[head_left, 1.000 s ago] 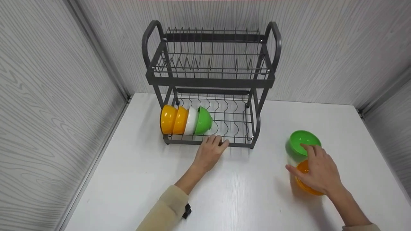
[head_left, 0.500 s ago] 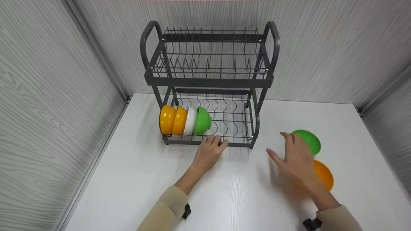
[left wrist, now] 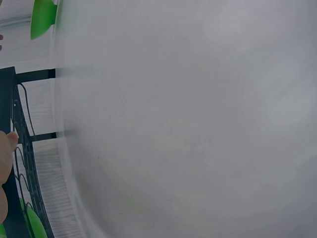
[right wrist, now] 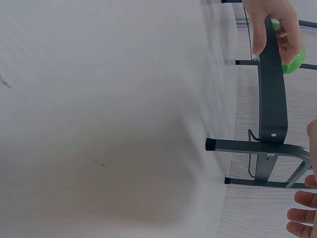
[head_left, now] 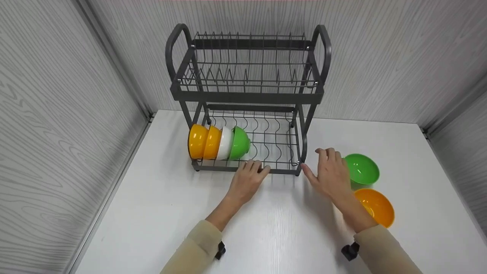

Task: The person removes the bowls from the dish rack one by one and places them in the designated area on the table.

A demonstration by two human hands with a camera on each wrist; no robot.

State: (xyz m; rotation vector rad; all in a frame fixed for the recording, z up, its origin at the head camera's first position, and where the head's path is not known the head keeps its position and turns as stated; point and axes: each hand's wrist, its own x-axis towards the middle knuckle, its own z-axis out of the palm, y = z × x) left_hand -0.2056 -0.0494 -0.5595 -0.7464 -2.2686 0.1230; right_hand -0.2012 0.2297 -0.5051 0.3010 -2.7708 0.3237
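While the left hand [head_left: 245,182] grips the rack rail [head_left: 283,172], the right hand [head_left: 330,177] (loosely spread) hovers nearby

The right hand [head_left: 330,176] has moved beside, perhaps against, the rack [head_left: 247,97].

Glossy white tabletop [head_left: 289,236]; grey wood-grain back panel [head_left: 365,57] upright behind it; matching left panel [head_left: 57,152] and right panel [head_left: 464,152] flanking; grey strip [head_left: 115,57] down left corner.
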